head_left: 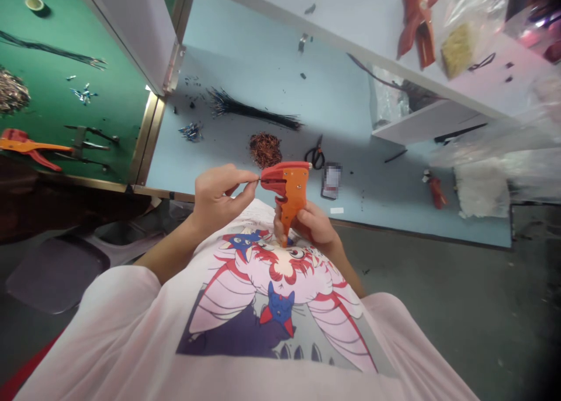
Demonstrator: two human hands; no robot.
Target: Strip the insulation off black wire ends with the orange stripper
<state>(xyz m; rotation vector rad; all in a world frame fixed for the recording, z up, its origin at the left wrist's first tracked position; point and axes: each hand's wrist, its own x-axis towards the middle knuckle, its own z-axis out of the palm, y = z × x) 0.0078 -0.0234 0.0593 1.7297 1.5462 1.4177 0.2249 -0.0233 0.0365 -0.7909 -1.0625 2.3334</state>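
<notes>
Wire [258, 180] and tool [295, 190]: The step in hand was, in my judgement, the feeding of one thin wire into the mouth of the orange-red tool; the next move would call, I think, for keeping the wire straight and squeezing the handle evenly.
Green table [125, 68]: It stood at the far left, and on it lay a second tool [26, 144], well apart from both hands.
Blue-tipped pieces [190, 132]: These lay in a small heap on the blue table [272, 38], ahead of the left hand.
Left hand [221, 193]: Its thumb and forefinger were pressed together, pinching the wire just beside the mouth; the other fingers were curled.
Black bundle [258, 111]: It lay lengthwise on the blue table, beyond the copper heap [265, 147].
Tool position: It was held up before the printed shirt [280, 272], mouth turned to the left, handle down.
Right hand [318, 223]: It was wrapped around the handle; some fingers were hidden, so I could not tell how strongly it squeezed.
Scissors [319, 144] and phone [332, 180]: Both lay on the blue table, near each other, to the right of the tool.
</notes>
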